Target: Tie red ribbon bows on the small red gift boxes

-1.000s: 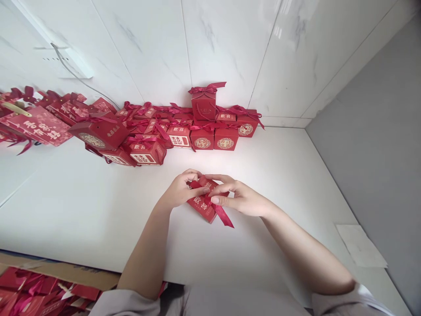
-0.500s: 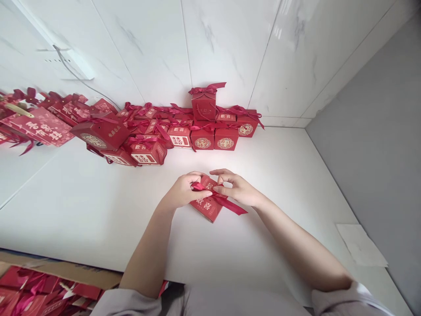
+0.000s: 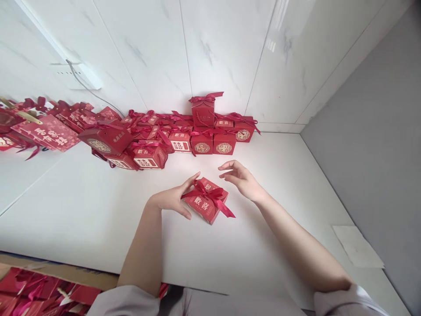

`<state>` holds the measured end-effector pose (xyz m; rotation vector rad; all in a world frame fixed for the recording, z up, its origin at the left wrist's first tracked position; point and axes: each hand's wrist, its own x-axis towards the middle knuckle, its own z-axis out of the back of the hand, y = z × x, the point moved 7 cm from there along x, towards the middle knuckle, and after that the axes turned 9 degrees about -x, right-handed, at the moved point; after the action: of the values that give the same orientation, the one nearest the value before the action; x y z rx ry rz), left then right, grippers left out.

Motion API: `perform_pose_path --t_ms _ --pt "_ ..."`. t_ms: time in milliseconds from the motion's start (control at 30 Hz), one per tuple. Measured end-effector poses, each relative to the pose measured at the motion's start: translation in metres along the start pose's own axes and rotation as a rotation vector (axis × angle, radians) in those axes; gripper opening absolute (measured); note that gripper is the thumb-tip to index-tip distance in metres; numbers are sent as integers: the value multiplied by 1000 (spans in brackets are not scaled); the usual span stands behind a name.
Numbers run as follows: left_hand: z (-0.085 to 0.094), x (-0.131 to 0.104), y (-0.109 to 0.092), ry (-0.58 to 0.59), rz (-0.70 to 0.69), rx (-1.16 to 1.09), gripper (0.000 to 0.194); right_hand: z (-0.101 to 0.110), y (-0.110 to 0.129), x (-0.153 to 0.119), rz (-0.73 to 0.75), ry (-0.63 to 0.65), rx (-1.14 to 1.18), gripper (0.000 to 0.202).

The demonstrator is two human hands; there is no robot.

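A red gift box (image 3: 200, 204) with white characters rests on the white table, a red ribbon bow (image 3: 212, 193) tied across its top and one tail hanging over the right side. My left hand (image 3: 176, 197) is at the box's left side, thumb and fingers spread wide around that edge; whether it touches the box is hard to tell. To the upper right of the box, my right hand (image 3: 239, 177) hovers apart from it, fingers loosely bent and holding nothing.
Several ribboned red boxes (image 3: 180, 142) line the wall, one stacked on top. Red patterned bags (image 3: 49, 131) stand at the left. A carton (image 3: 75, 276) of red boxes is at lower left. White paper (image 3: 358, 246) lies at right.
Both hands have let go of the ribbon. The left hand has opened and moved left and down; the right hand has moved up and right. The bow now shows fully.
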<state>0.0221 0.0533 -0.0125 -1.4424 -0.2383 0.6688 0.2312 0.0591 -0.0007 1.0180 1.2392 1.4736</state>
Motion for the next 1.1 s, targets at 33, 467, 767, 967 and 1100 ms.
perform_pose_path --t_ms 33,467,767,967,1100 --pt "-3 3 3 26 -3 -10 126 2 -1 1 -11 -11 15 19" --pt "18 44 25 -580 -249 -321 71 -24 -52 16 86 68 443 63" --pt "19 51 32 -726 -337 -257 63 -26 -51 11 135 63 291 71" --pt "42 19 11 -885 -448 -144 42 -29 -41 8 194 240 251 91" --pt "38 -14 -32 -952 -555 246 21 -34 -25 4 270 338 135 92"
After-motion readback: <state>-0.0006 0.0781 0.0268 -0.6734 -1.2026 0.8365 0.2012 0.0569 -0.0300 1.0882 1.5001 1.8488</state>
